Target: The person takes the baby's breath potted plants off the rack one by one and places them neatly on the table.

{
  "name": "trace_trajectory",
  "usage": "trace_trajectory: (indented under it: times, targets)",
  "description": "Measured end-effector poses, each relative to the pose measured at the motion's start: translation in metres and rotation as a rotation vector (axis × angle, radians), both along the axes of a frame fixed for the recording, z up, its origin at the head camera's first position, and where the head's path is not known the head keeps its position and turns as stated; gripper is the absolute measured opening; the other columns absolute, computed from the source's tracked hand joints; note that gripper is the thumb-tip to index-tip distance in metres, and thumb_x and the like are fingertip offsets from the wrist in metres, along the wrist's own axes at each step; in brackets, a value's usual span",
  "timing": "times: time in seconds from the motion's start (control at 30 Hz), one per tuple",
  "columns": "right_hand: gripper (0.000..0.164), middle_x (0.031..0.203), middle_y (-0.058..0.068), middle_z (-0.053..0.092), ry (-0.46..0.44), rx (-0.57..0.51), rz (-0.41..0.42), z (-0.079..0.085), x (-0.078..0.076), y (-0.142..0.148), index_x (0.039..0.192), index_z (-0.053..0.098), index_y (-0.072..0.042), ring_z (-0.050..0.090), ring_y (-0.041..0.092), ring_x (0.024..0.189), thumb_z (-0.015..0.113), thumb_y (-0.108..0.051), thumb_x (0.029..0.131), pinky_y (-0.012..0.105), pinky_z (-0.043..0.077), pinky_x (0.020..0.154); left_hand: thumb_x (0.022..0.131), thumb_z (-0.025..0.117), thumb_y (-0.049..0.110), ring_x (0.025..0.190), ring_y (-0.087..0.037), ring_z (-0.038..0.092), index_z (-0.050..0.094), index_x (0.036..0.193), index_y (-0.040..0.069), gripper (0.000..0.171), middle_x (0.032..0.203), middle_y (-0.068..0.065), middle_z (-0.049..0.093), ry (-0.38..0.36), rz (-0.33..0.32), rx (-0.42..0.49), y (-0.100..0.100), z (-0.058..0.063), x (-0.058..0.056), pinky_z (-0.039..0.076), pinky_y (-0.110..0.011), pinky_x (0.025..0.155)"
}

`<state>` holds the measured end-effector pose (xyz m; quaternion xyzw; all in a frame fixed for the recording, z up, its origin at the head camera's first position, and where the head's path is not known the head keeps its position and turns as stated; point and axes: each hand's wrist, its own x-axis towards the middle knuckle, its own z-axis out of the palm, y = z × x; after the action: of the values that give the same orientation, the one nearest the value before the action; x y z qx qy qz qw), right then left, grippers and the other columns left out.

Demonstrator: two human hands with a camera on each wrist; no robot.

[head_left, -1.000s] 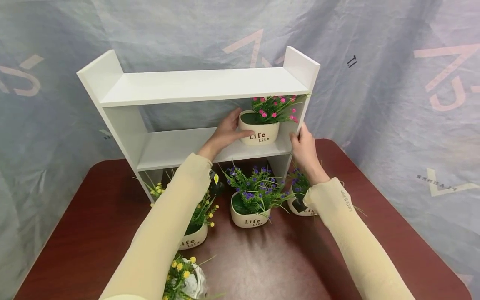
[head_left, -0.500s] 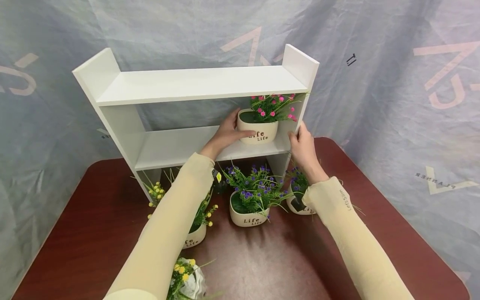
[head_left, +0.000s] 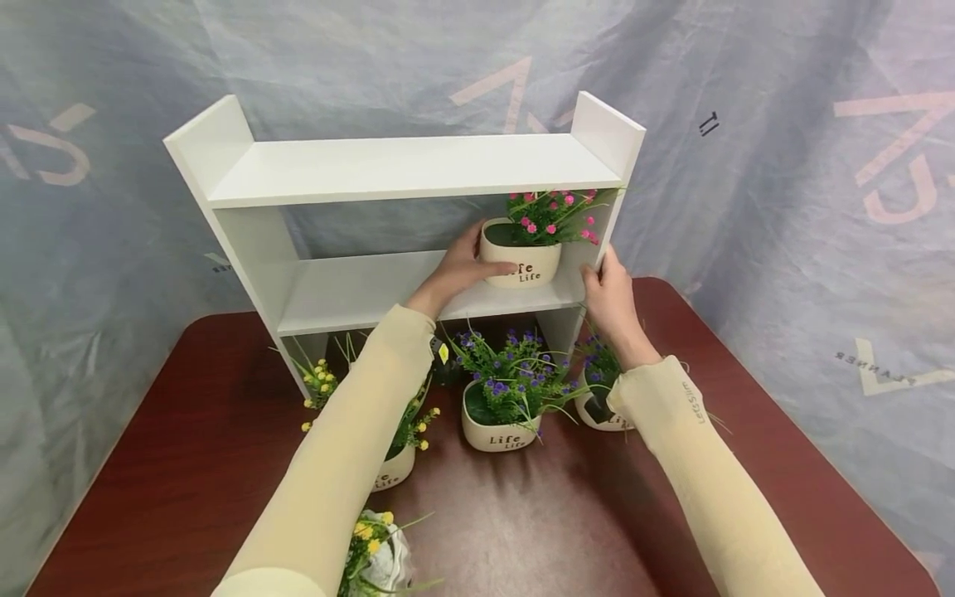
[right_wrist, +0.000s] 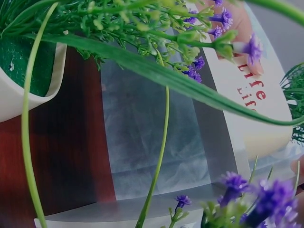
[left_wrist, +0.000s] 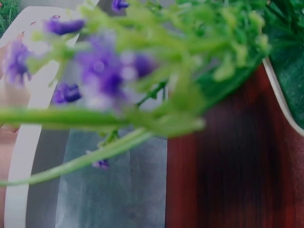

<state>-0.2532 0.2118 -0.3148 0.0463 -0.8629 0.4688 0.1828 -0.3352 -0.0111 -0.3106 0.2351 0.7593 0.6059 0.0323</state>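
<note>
On the middle board of a white two-tier shelf [head_left: 418, 166] stands a cream oval flowerpot [head_left: 539, 259] lettered "Life", with pink flowers, close to the right side panel. My left hand [head_left: 458, 269] grips this pot at its left end, thumb across the front and fingers round the far side. My right hand [head_left: 613, 305] holds the front edge of the shelf's right side panel; its fingers are partly hidden behind the panel. The right wrist view also shows the lettered pot [right_wrist: 268, 111] beyond blurred leaves. Purple flowers [left_wrist: 99, 66] block much of the left wrist view.
Below the shelf, a purple-flowered pot [head_left: 501, 435] stands on the red-brown table [head_left: 507, 531]. Another purple-flowered pot [head_left: 597, 414] is under my right forearm. A yellow-flowered pot [head_left: 395, 471] and a white pot with yellow flowers [head_left: 395, 560] sit near my left arm.
The head view has shifted slightly. Both hands and the pink-flowered pot keep about the same places against the shelf.
</note>
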Motion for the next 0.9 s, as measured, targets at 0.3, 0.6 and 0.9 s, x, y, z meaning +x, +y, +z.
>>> trace_trajectory:
  times: [0.3,0.6,0.9]
  targets:
    - [0.046,0.143,0.028,0.046,0.023,0.019,-0.001,-0.0014,-0.0014,0.0056,0.148,0.033,-0.004,0.052,0.046,0.125,0.037,-0.011,0.103,0.060,0.048,0.097,0.079,0.080,0.015,0.134,-0.021,0.046,0.034,0.149,0.018,0.084,0.146,-0.005,0.048,-0.003,-0.025,0.025,0.0047,-0.0028,-0.0021,0.036,-0.034,0.114]
    - [0.045,0.143,0.028,0.046,0.024,0.011,-0.002,-0.0025,-0.0020,0.0072,0.147,0.033,-0.004,0.052,0.046,0.125,0.037,-0.012,0.103,0.060,0.048,0.097,0.080,0.079,0.019,0.135,-0.022,0.044,0.032,0.150,0.018,0.084,0.148,-0.006,0.045,-0.001,-0.012,-0.010,0.0068,-0.0024,-0.0023,0.035,-0.035,0.115]
    - [0.043,0.140,0.029,0.048,0.043,0.028,-0.015,-0.0017,-0.0001,0.0087,0.144,0.037,-0.001,0.053,0.046,0.123,0.038,-0.011,0.103,0.060,0.048,0.096,0.080,0.080,0.020,0.136,-0.022,0.043,0.029,0.151,0.015,0.088,0.149,-0.006,0.043,0.006,0.014,-0.037,0.0086,-0.0016,0.0004,0.035,-0.034,0.115]
